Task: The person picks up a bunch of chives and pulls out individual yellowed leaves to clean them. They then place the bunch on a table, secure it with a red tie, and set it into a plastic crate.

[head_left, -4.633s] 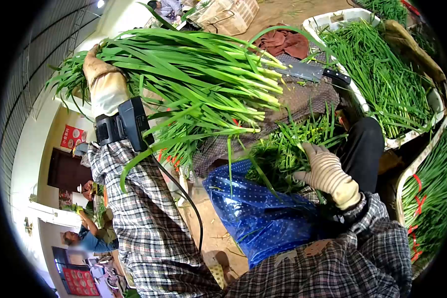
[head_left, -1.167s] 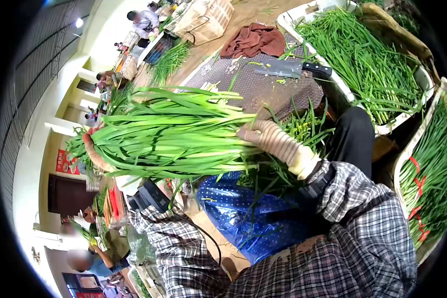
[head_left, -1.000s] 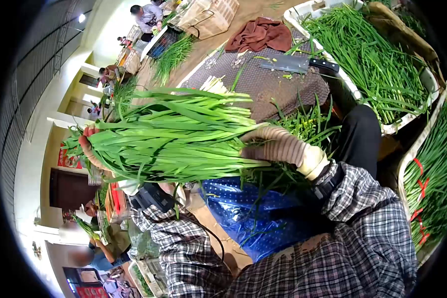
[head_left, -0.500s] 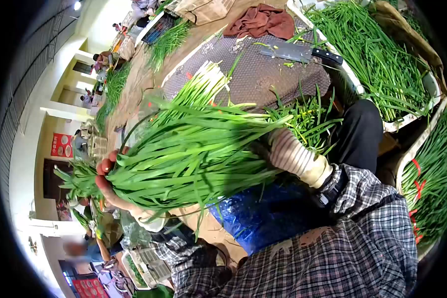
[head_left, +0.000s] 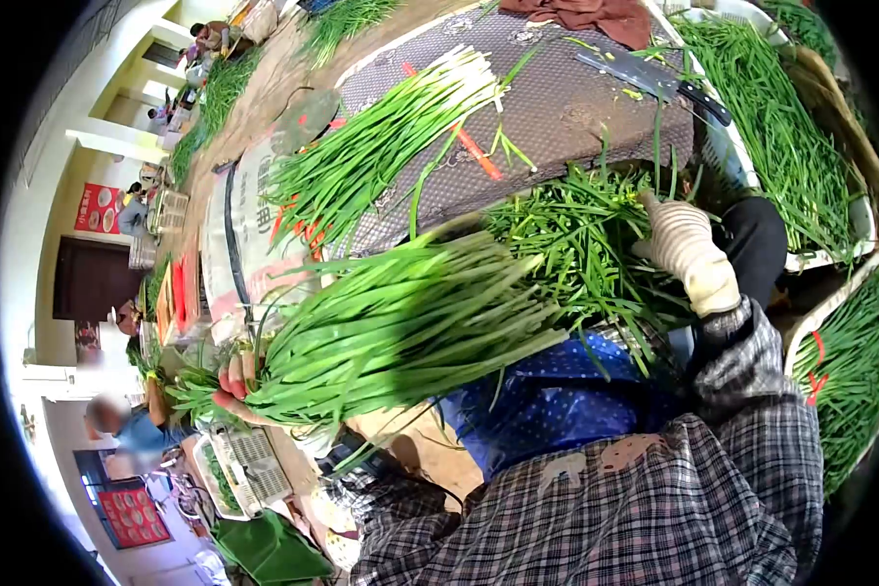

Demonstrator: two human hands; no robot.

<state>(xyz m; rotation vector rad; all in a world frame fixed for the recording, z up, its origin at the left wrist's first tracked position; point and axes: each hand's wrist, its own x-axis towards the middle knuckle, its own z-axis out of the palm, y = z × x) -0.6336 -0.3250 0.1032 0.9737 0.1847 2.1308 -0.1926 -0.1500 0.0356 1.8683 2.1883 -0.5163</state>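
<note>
A large bunch of garlic chives [head_left: 410,337] lies across my left hand [head_left: 239,383], whose reddish fingertips curl round its left end. The rest of that hand is hidden under the leaves. My right hand [head_left: 689,249], in a striped knit glove, is away from the bunch, over a heap of loose chive leaves [head_left: 581,230]. Its thumb and forefinger stand apart with nothing visible between them. Beyond the held bunch, a second bunch of chives [head_left: 391,137] with pale stem ends rests on the patterned board [head_left: 576,117], beside a red strip [head_left: 477,151].
A cleaver [head_left: 645,76] and a brown cloth [head_left: 586,18] lie at the board's far side. Crates of chives [head_left: 776,137] stand to the right, with red-tied bunches [head_left: 840,381] below. Blue spotted fabric [head_left: 557,391] covers my lap. Other people work at the left.
My right hand has left the held bunch and moved right, over the loose leaves. The held bunch has shifted slightly right and lower in view, uncovering more of the board and the second bunch.
</note>
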